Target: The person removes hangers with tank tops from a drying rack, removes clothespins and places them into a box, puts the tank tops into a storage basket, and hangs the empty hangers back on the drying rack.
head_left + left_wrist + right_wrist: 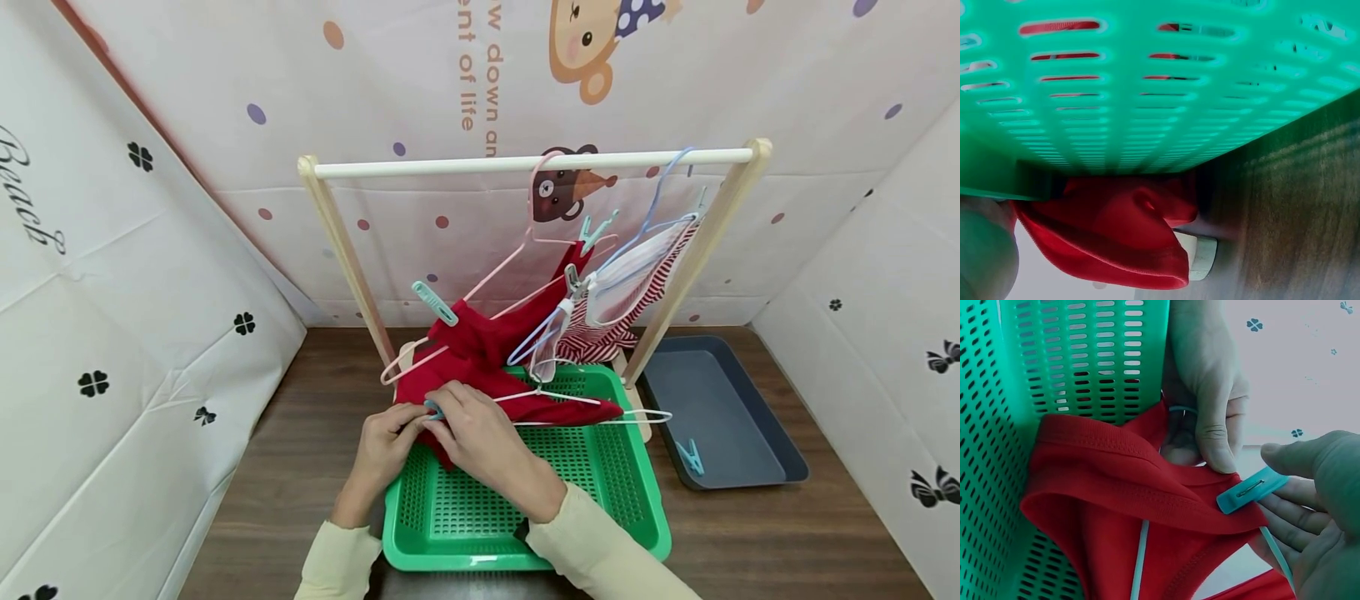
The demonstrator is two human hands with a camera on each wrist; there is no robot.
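A red garment (558, 408) lies over a white wire hanger (645, 415) above the green basket (525, 561). My left hand (386, 442) pinches the garment's edge between thumb and fingers. On that same edge sits a blue clothespin (1252, 489), pinched by my right hand (480, 433). Close up in the right wrist view, the clothespin lies across a corner of the red cloth, and a pale hanger wire (1140, 559) runs along the garment. The left wrist view is mostly the basket's slotted side (1129, 94), with red cloth (1116, 231) beyond; the fingertips are hidden there.
Behind stands a rack with a white bar (450, 167). From it hang a pink hanger (529, 200) with red cloth held by mint clothespins (435, 302), and a blue hanger (660, 187) with striped cloth (592, 337). At right, a grey tray (727, 417) holds a blue clothespin (690, 457).
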